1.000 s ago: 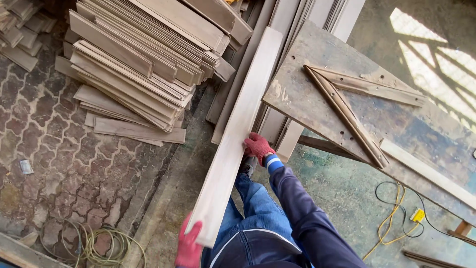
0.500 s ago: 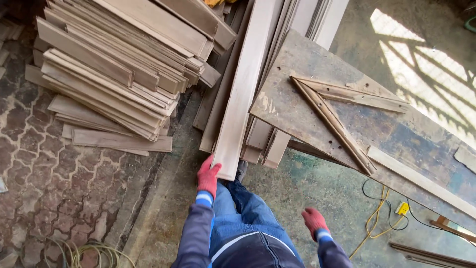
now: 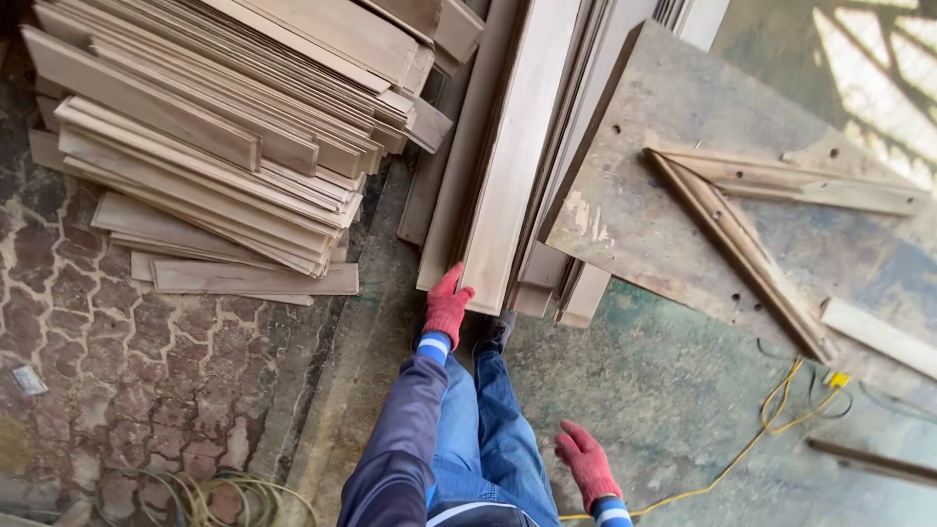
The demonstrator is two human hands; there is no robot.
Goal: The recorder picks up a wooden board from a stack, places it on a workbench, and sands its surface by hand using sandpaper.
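Stacked boards [image 3: 224, 146] and yellow cable [image 3: 742, 449] on stained floor [image 3: 673, 390]

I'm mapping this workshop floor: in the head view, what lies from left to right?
Brick paving → stack of short boards → left hand gripping the long plank → worn worktable → wooden triangle frame.

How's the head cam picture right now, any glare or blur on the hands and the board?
Head view: sharp overall; left hand on the board end is crisp and evenly lit; right hand is slightly soft; sunlight through a grille washes out the top-right floor; the table shows no glare.
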